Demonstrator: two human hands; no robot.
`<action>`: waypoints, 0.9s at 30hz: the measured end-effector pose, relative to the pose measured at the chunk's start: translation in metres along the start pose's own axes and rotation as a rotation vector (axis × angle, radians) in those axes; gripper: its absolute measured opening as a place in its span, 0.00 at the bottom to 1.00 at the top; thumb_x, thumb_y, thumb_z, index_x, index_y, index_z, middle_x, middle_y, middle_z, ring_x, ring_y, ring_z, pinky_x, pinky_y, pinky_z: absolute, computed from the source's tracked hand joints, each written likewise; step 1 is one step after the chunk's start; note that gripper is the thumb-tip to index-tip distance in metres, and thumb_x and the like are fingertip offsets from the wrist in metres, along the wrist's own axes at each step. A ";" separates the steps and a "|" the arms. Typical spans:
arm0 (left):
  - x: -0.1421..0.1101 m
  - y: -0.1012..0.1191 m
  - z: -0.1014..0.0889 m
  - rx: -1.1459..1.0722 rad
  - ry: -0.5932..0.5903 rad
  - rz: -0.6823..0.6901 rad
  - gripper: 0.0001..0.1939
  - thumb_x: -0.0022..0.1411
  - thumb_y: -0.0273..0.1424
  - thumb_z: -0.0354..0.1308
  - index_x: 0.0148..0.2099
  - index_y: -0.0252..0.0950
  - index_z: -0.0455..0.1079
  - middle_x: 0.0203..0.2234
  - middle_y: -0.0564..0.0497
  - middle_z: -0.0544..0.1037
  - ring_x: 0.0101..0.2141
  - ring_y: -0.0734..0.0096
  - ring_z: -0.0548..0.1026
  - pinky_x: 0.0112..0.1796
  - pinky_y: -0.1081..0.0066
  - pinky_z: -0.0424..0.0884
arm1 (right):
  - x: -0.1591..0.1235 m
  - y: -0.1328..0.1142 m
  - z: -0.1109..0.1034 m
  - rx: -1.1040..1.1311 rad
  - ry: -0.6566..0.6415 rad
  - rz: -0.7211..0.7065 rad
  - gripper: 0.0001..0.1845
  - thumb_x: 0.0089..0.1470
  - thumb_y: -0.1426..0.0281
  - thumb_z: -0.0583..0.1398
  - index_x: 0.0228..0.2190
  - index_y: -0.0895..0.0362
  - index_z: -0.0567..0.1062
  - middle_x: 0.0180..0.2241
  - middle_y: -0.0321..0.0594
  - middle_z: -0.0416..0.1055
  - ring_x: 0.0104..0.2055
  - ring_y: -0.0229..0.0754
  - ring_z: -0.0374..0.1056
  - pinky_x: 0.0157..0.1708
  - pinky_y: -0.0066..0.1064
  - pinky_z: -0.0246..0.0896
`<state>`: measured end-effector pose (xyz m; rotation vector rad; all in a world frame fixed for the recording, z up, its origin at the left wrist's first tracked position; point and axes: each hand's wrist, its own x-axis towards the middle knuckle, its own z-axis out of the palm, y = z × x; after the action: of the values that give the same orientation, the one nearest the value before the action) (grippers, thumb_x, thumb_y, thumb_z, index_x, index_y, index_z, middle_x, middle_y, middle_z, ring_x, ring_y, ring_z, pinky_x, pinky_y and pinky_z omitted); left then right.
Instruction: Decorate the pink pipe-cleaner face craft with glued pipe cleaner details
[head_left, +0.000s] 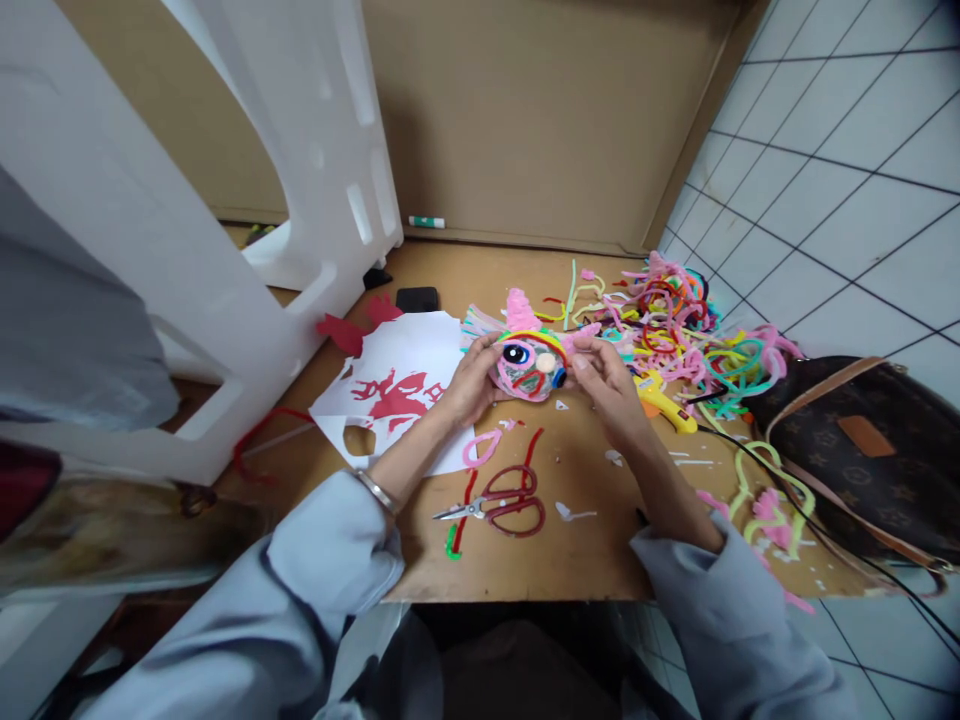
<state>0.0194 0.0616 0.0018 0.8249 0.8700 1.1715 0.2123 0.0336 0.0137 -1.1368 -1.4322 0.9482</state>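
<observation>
One left hand [472,380], one right hand [609,385], both pinching opposite edges of multicoloured craft figure [532,366], red-handled scissors [481,511] on surface [592,555].

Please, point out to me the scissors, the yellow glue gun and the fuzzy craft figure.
Scissors [484,508]: head view, near the pivot.
Yellow glue gun [663,402]: head view, middle of body.
Fuzzy craft figure [529,367]: head view, middle of face.

Craft workspace: scissors [481,510], glue gun [664,403]
</observation>
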 end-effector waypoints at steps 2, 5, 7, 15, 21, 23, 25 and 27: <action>0.000 0.003 -0.002 -0.037 -0.010 -0.001 0.26 0.54 0.40 0.64 0.53 0.41 0.64 0.44 0.47 0.78 0.38 0.60 0.79 0.34 0.59 0.80 | -0.003 -0.003 0.001 -0.005 -0.010 0.000 0.21 0.55 0.50 0.60 0.44 0.50 0.68 0.36 0.37 0.69 0.39 0.42 0.71 0.41 0.36 0.70; 0.001 0.008 -0.006 -0.017 -0.021 -0.002 0.26 0.53 0.40 0.65 0.53 0.40 0.66 0.44 0.46 0.79 0.38 0.59 0.79 0.34 0.60 0.79 | -0.008 -0.009 0.001 -0.044 -0.034 0.004 0.21 0.56 0.51 0.60 0.44 0.51 0.69 0.37 0.38 0.71 0.38 0.42 0.72 0.42 0.38 0.71; 0.002 0.011 -0.010 0.026 -0.034 -0.006 0.27 0.52 0.41 0.65 0.52 0.39 0.67 0.44 0.46 0.79 0.38 0.59 0.79 0.33 0.61 0.78 | -0.012 -0.014 0.002 -0.082 -0.052 0.017 0.20 0.57 0.52 0.59 0.44 0.52 0.68 0.36 0.37 0.72 0.36 0.42 0.73 0.40 0.39 0.71; 0.001 0.020 -0.020 0.281 -0.097 0.055 0.26 0.52 0.38 0.63 0.54 0.37 0.70 0.42 0.46 0.79 0.36 0.64 0.78 0.37 0.65 0.76 | -0.025 -0.029 0.009 -0.342 -0.140 0.053 0.13 0.57 0.56 0.57 0.39 0.50 0.64 0.25 0.34 0.73 0.25 0.44 0.71 0.27 0.36 0.65; -0.007 0.027 -0.020 0.571 -0.220 0.232 0.29 0.55 0.38 0.61 0.58 0.32 0.69 0.58 0.39 0.72 0.57 0.53 0.70 0.58 0.55 0.65 | -0.026 -0.035 0.009 -0.511 -0.226 0.054 0.10 0.57 0.58 0.56 0.32 0.51 0.64 0.20 0.31 0.66 0.23 0.41 0.65 0.25 0.31 0.57; -0.009 0.028 -0.019 0.587 -0.249 0.236 0.30 0.56 0.37 0.60 0.60 0.31 0.67 0.59 0.38 0.71 0.58 0.52 0.69 0.59 0.53 0.64 | -0.026 -0.038 0.006 -0.562 -0.132 0.016 0.12 0.56 0.59 0.56 0.26 0.51 0.62 0.19 0.31 0.64 0.22 0.40 0.62 0.25 0.31 0.55; -0.011 0.029 -0.017 0.597 -0.265 0.236 0.31 0.57 0.37 0.60 0.61 0.31 0.66 0.59 0.38 0.71 0.57 0.52 0.70 0.59 0.52 0.64 | -0.024 -0.041 0.004 -0.603 0.079 -0.084 0.13 0.54 0.59 0.58 0.25 0.51 0.61 0.20 0.32 0.63 0.23 0.40 0.62 0.27 0.33 0.57; -0.014 0.030 -0.015 0.625 -0.283 0.225 0.31 0.57 0.37 0.60 0.61 0.31 0.66 0.58 0.38 0.72 0.55 0.54 0.72 0.57 0.53 0.66 | -0.021 -0.043 0.003 -0.620 0.279 -0.252 0.12 0.50 0.60 0.61 0.29 0.52 0.64 0.28 0.36 0.68 0.32 0.44 0.67 0.35 0.37 0.62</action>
<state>-0.0083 0.0547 0.0237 1.5917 0.9314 0.9420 0.2031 0.0025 0.0492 -1.4198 -1.6314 0.1481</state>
